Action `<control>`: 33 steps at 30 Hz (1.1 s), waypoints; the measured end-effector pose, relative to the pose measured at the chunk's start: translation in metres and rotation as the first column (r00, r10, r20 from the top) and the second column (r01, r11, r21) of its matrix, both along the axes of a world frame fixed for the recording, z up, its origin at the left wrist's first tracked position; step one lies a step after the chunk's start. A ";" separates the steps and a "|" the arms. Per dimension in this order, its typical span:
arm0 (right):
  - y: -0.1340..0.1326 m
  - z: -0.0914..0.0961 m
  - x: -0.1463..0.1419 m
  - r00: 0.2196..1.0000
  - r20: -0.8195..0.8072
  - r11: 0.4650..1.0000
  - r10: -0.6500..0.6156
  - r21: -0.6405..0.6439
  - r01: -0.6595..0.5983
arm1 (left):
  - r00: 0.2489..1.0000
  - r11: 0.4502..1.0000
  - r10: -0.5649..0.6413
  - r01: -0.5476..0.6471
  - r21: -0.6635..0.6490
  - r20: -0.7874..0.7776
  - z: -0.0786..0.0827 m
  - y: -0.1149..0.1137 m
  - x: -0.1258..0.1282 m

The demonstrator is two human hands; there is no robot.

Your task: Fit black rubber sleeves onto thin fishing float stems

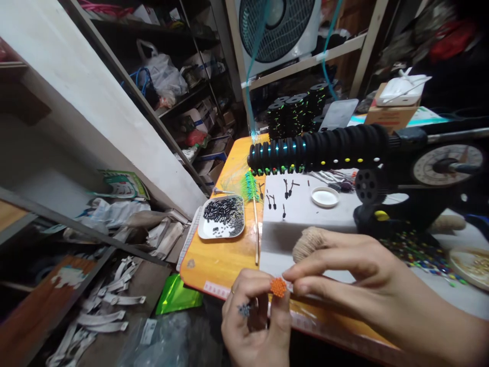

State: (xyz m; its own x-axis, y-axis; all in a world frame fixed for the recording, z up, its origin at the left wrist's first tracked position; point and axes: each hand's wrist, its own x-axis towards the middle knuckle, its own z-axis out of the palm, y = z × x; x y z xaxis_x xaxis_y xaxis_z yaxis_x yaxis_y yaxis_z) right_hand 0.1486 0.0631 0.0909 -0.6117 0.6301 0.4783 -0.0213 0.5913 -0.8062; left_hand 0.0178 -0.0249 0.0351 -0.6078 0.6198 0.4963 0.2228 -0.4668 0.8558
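Note:
My left hand (254, 321) is at the bottom middle, fingers curled, pinching a small orange bristly piece (278, 287) between thumb and forefinger. My right hand (355, 275) reaches in from the right, and its fingertips pinch the same orange piece from the other side. Both hands hover over the front edge of the orange table (221, 260). A ball of tan twine (309, 242) sits just behind my right hand.
A white tray of small black pieces (223, 216) lies at the table's left. A long rod of black foam spools (317, 150) spans a winding machine (420, 178). A white lid (324, 197), coloured beads (420, 252), a fan (280, 28) and cluttered shelves (179, 86) surround them.

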 end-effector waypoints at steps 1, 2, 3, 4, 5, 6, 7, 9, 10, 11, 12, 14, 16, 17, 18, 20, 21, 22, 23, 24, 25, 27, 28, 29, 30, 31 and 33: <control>-0.001 -0.001 0.000 1.000 -0.001 0.998 0.008 0.059 -0.008 | 1.000 1.000 -0.011 0.011 -0.006 0.005 0.001 -0.001 0.000; -0.002 -0.002 0.000 1.000 0.015 0.993 0.018 0.119 -0.020 | 1.000 1.000 -0.020 0.020 -0.006 0.004 0.002 -0.002 -0.001; -0.003 -0.003 0.000 0.999 0.036 0.983 0.025 0.181 -0.031 | 1.000 1.000 -0.027 0.027 -0.002 -0.002 0.002 -0.002 -0.003; -0.004 -0.005 0.000 0.998 0.063 0.968 0.023 0.246 -0.038 | 0.999 1.000 -0.030 0.030 0.004 -0.018 0.002 -0.003 -0.006; -0.006 -0.007 0.000 0.995 0.094 0.950 0.016 0.311 -0.044 | 0.998 0.999 -0.028 0.029 0.014 -0.047 0.001 -0.003 -0.009; -0.007 -0.008 -0.001 0.993 0.121 0.927 0.001 0.372 -0.047 | 0.995 0.999 -0.022 0.025 0.030 -0.099 0.000 -0.003 -0.013; -0.009 -0.010 -0.001 0.990 0.140 0.902 -0.020 0.430 -0.043 | 0.986 0.998 -0.007 0.017 0.057 -0.165 -0.001 -0.002 -0.018; -0.012 -0.010 -0.001 0.985 0.161 0.864 -0.057 0.502 -0.032 | 0.956 0.992 0.045 -0.009 0.124 -0.291 -0.005 -0.001 -0.025; -0.013 -0.010 -0.001 0.984 0.167 0.859 -0.064 0.511 -0.031 | 0.940 0.987 0.078 -0.025 0.160 -0.333 -0.006 0.000 -0.027; -0.014 -0.009 -0.001 0.984 0.162 0.860 -0.070 0.511 -0.023 | 0.928 0.980 0.110 -0.042 0.193 -0.355 -0.006 0.001 -0.028; -0.014 -0.007 -0.001 0.986 0.150 0.860 -0.073 0.510 -0.013 | 0.923 0.974 0.137 -0.058 0.220 -0.360 -0.006 0.002 -0.029; -0.012 -0.004 0.000 0.987 0.140 0.857 -0.078 0.515 -0.005 | 0.925 0.960 0.183 -0.095 0.263 -0.332 -0.003 0.002 -0.030; -0.009 -0.002 0.002 0.987 0.140 0.850 -0.085 0.527 -0.002 | 0.934 0.941 0.248 -0.169 0.293 -0.256 0.001 -0.001 -0.037; -0.006 -0.001 0.003 0.986 0.146 0.855 -0.085 0.519 -0.003 | 0.926 0.932 0.291 -0.218 0.288 -0.240 0.002 -0.002 -0.043; -0.004 0.000 0.003 0.986 0.149 0.866 -0.081 0.499 -0.005 | 0.910 0.929 0.327 -0.260 0.263 -0.256 0.003 -0.005 -0.052; -0.001 0.001 0.004 0.988 0.143 0.896 -0.055 0.443 -0.015 | 0.829 0.948 0.317 -0.293 0.125 -0.460 0.002 -0.009 -0.075; 0.000 0.001 0.004 0.989 0.141 0.910 -0.040 0.415 -0.023 | 0.779 0.960 0.227 -0.280 -0.001 -0.584 -0.001 -0.010 -0.087; 0.000 0.002 0.004 0.990 0.140 0.921 -0.031 0.389 -0.026 | 0.736 0.956 0.124 -0.269 -0.119 -0.665 -0.004 -0.010 -0.099; 0.000 0.002 0.003 0.990 0.141 0.930 -0.029 0.367 -0.026 | 0.704 0.940 0.019 -0.253 -0.227 -0.710 -0.007 -0.009 -0.110; -0.001 0.002 0.003 0.989 0.143 0.938 -0.037 0.347 -0.015 | 0.680 0.918 -0.065 -0.246 -0.311 -0.730 -0.010 -0.008 -0.119; -0.001 0.002 0.003 0.988 0.146 0.946 -0.049 0.324 -0.001 | 0.664 0.897 -0.124 -0.243 -0.369 -0.737 -0.013 -0.007 -0.126; -0.002 0.003 0.002 0.986 0.153 0.960 -0.068 0.281 0.023 | 0.662 0.862 -0.158 -0.268 -0.429 -0.733 -0.015 -0.006 -0.132; -0.002 0.003 0.001 0.986 0.154 0.965 -0.067 0.260 0.025 | 0.679 0.853 -0.125 -0.299 -0.428 -0.723 -0.014 -0.007 -0.130; -0.002 0.003 0.001 0.986 0.155 0.970 -0.062 0.240 0.023 | 0.702 0.854 -0.066 -0.327 -0.404 -0.709 -0.013 -0.008 -0.126; -0.002 0.003 0.000 0.986 0.154 0.975 -0.057 0.222 0.022 | 0.734 0.863 0.001 -0.343 -0.370 -0.679 -0.011 -0.010 -0.120; -0.002 0.003 0.000 0.987 0.154 0.978 -0.055 0.208 0.022 | 0.783 0.881 0.060 -0.334 -0.337 -0.620 -0.009 -0.012 -0.110; -0.001 0.003 -0.001 0.988 0.145 0.980 -0.059 0.195 0.030 | 0.916 0.933 0.073 -0.202 -0.299 -0.394 -0.006 -0.016 -0.086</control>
State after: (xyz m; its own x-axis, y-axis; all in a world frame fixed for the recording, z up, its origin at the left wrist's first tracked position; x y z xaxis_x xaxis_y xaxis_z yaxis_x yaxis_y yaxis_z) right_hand 0.1475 0.0617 0.0936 -0.6588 0.5639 0.4979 0.1205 0.7324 -0.6701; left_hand -0.0685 -0.0412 0.0294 -0.5107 0.7094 0.4857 0.5943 -0.1169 0.7957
